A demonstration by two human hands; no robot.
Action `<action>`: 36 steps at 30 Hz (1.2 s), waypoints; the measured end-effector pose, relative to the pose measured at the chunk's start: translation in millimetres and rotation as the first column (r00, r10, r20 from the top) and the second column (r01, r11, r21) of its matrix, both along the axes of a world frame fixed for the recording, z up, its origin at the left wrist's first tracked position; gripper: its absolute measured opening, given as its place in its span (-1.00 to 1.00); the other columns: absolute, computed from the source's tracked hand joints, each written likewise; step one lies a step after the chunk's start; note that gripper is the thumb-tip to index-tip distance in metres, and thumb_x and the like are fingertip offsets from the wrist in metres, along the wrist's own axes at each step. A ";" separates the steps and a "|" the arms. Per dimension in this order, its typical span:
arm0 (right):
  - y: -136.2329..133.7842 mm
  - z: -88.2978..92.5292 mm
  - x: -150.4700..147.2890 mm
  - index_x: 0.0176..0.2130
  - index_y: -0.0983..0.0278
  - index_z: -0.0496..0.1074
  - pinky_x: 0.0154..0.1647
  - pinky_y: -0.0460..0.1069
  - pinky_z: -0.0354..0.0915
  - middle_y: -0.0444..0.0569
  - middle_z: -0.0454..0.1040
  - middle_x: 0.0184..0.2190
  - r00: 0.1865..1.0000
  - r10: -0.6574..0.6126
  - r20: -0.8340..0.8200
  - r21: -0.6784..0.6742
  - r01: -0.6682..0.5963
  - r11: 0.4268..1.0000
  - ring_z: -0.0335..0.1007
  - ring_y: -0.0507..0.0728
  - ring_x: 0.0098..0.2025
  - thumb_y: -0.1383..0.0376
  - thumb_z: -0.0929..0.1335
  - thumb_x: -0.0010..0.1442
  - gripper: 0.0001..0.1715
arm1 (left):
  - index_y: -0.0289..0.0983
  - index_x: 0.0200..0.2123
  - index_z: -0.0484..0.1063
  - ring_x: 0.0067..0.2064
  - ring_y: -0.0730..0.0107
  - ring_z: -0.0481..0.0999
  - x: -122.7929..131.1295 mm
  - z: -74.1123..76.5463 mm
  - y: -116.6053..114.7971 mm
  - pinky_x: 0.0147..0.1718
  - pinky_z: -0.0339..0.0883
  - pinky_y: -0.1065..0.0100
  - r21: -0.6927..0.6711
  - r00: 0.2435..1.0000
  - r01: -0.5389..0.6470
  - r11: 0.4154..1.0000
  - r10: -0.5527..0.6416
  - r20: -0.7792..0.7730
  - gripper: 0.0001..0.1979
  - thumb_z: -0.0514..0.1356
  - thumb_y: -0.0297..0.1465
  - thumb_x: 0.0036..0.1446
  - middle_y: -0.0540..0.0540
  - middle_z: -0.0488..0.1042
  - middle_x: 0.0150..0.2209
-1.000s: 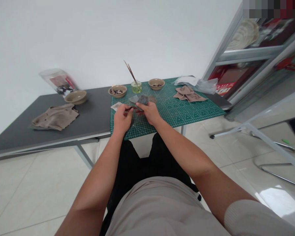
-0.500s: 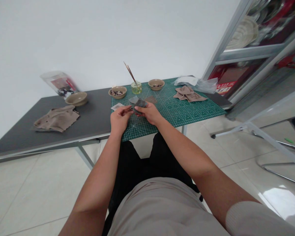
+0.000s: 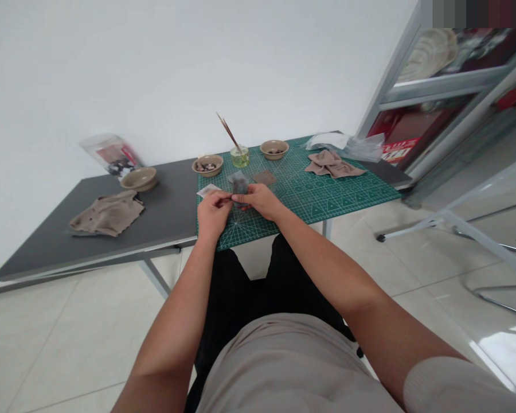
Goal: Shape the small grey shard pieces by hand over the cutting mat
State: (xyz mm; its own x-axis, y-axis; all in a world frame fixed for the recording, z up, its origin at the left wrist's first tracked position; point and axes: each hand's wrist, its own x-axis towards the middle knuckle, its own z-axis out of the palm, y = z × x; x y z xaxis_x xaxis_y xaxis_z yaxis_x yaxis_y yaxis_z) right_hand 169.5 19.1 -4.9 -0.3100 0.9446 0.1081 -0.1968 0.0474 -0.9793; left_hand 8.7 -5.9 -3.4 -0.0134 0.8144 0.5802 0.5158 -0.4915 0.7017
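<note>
My right hand (image 3: 262,201) is closed on a small dark grey sheet (image 3: 241,184) that looks like sandpaper, its far end pointing away from me. Against its near left edge, the fingertips of my left hand (image 3: 214,211) are pinched together. Whatever sits between those fingertips is too small or hidden to make out. Both hands are just over the near part of a green cutting mat (image 3: 318,201). A brown square sheet (image 3: 265,177) lies beyond my right hand, and a whitish square piece (image 3: 208,190) lies beyond my left.
Behind the hands stand a bowl of small dark pieces (image 3: 207,166), a glass jar (image 3: 239,156) with thin brown sticks, and another bowl (image 3: 274,150). Brown cloths (image 3: 333,164) and clear plastic bags (image 3: 361,147) lie right. Leftward are a bowl (image 3: 140,179), a cloth (image 3: 107,214) and a clear container (image 3: 112,154).
The grey sheet in my right hand has turned from slanting right to pointing away from me. My fingers stay close together. The whole view has shifted slightly.
</note>
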 end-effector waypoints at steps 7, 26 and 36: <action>0.3 -2.5 0.2 -0.36 0.34 0.53 -0.43 -0.08 0.35 -0.07 0.55 -0.43 0.999 -0.016 -0.049 -0.003 0.016 1.000 0.42 0.02 -0.43 0.13 0.58 -0.17 -0.58 | -0.22 -0.33 0.58 -0.36 0.43 0.46 2.7 -0.6 -0.9 -0.31 0.33 0.39 -0.016 0.998 -0.051 0.999 0.050 -0.029 -0.84 0.21 -0.44 0.00 0.00 0.53 -0.40; 1.6 -5.6 1.6 -0.39 0.36 0.53 -0.43 -0.07 0.29 -0.10 0.49 -0.51 1.000 0.005 -0.027 0.040 -0.004 0.999 0.35 0.01 -0.48 0.14 0.57 -0.20 -0.58 | -0.22 -0.43 0.53 -0.37 0.39 0.46 1.9 1.9 -4.9 -0.32 0.31 0.37 -0.047 0.992 -0.006 0.999 0.000 -0.128 -0.89 0.18 -0.45 0.00 0.01 0.55 -0.43; 0.8 -6.7 4.7 -0.40 0.35 0.51 -0.51 -0.10 0.23 -0.10 0.48 -0.53 1.000 0.010 0.013 0.071 -0.010 0.997 0.34 0.02 -0.51 0.06 0.54 -0.14 -0.56 | -0.22 -0.43 0.55 -0.40 0.41 0.46 2.0 2.0 -5.7 -0.35 0.33 0.37 -0.076 0.999 0.009 0.997 -0.013 -0.046 -0.90 0.21 -0.41 -0.02 0.02 0.55 -0.45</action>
